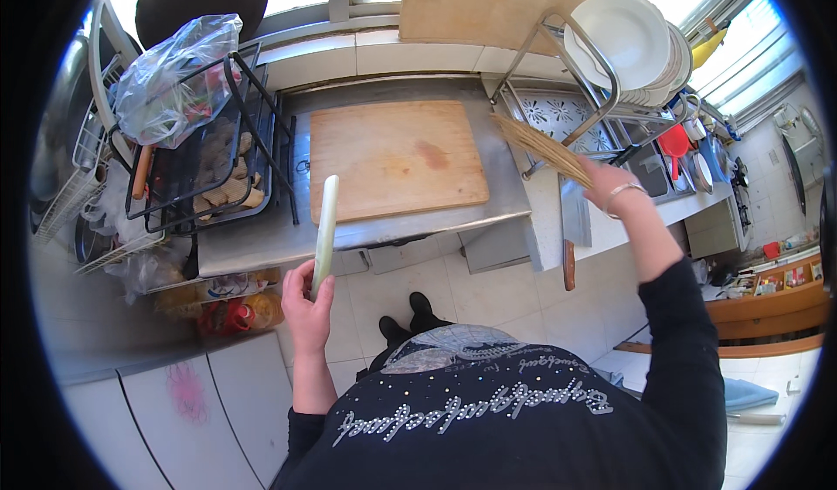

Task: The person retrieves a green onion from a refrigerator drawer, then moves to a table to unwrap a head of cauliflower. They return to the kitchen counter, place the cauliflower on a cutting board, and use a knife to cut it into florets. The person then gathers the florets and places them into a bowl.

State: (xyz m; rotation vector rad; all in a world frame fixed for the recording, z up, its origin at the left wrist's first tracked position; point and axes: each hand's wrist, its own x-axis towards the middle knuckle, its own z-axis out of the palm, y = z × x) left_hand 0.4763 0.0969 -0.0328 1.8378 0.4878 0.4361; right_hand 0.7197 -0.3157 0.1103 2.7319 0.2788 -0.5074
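Note:
My left hand (307, 310) grips the lower end of a pale green-white vegetable stalk (326, 228), which looks like a leek or large green onion. The stalk points up, in front of the near left corner of a wooden cutting board (392, 156). On the board are reddish and yellowish stains. At the right, my right hand (609, 186) is closed around a bundle of straw bristles (539, 147), like a small straw brush; my fingers hide its held end. Below that hand lies a cleaver (575, 212) on the white counter, its wooden handle (569, 267) past the edge.
A black wire rack (265, 107) at the left carries a plastic bag (176, 84) and ginger-like brown pieces (229, 192). A metal rack (608, 78) with white plates (621, 39) stands at the right, beside a red ladle or dipper (673, 142). A large board (484, 6) leans behind.

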